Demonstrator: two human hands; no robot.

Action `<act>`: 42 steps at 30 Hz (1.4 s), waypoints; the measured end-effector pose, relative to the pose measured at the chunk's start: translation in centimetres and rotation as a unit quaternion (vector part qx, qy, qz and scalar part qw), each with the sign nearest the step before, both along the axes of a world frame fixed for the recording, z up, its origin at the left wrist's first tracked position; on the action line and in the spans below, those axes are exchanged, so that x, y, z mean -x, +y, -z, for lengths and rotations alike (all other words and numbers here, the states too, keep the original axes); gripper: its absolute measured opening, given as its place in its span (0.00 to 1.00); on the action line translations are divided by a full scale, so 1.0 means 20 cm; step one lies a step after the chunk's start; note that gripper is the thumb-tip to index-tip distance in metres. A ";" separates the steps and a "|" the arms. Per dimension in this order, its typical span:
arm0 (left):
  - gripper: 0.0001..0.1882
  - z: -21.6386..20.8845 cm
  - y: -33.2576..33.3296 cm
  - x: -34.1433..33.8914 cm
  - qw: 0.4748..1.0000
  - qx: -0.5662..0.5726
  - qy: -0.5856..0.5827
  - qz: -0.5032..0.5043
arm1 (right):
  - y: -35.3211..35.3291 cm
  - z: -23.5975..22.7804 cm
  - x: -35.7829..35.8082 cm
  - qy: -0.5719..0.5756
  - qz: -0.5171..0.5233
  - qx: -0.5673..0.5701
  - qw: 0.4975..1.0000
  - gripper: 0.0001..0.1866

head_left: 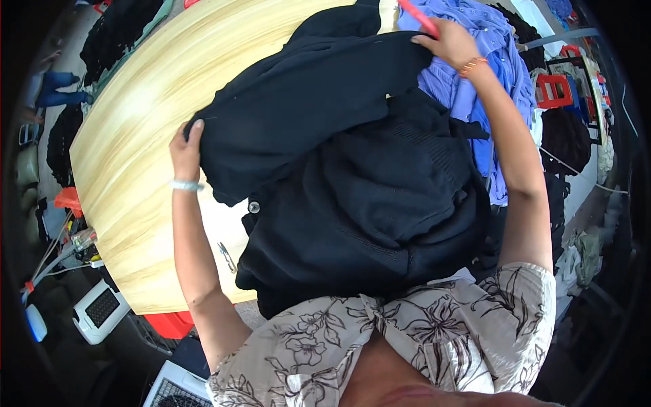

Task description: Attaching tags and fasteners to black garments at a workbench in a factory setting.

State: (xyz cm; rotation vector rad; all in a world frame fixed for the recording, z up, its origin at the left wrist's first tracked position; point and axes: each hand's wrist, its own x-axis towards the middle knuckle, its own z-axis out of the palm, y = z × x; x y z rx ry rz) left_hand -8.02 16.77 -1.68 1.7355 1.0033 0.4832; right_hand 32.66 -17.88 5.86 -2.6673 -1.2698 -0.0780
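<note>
A black knitted garment [298, 102] is stretched out over the wooden table, one long panel of it spread between my hands. My left hand [186, 150] pinches the panel's left end, thumb on top. At the far right end, my right hand [453, 46] grips the cloth and also holds a slim pinkish-red stick-like thing [419, 17] that points away from me. The bulk of the black cloth [359, 224] lies heaped nearer my body. A round button [254, 207] shows at its left edge. Small thread snips [226, 258] lie on the table by the heap.
The pale wood-grain table [135, 183] has a curved-looking left edge. Purple garments [468, 88] are piled at the right. Further right stands a red plastic stool [554, 91]. A white device with a dark grille [102, 311] is at the lower left. Someone's legs in blue trousers [61, 89] show far left.
</note>
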 end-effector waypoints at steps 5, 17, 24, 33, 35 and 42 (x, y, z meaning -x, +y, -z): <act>0.14 0.10 -0.16 -0.17 0.901 -0.417 0.119 0.003 | -0.06 0.16 0.05 -0.068 0.035 0.059 0.995 0.21; 0.28 0.07 -0.92 -1.24 0.744 -0.462 0.010 0.483 | -0.48 0.04 0.19 0.154 0.096 0.045 0.982 0.21; 0.27 0.31 -1.05 -1.23 0.672 -0.530 0.116 0.503 | -0.57 0.05 0.30 0.128 -0.004 0.159 0.979 0.15; 0.31 0.34 -1.04 -1.22 0.674 -0.526 0.113 0.506 | -0.20 -0.11 0.55 0.184 -0.116 0.112 0.970 0.18; 0.35 0.34 -1.05 -1.22 0.668 -0.527 0.124 0.511 | -0.07 -0.09 0.64 0.172 -0.179 0.094 0.964 0.18; 0.36 0.25 -0.91 -1.04 0.777 -0.443 0.062 0.442 | -0.20 -0.17 0.56 0.164 -0.085 0.141 0.973 0.16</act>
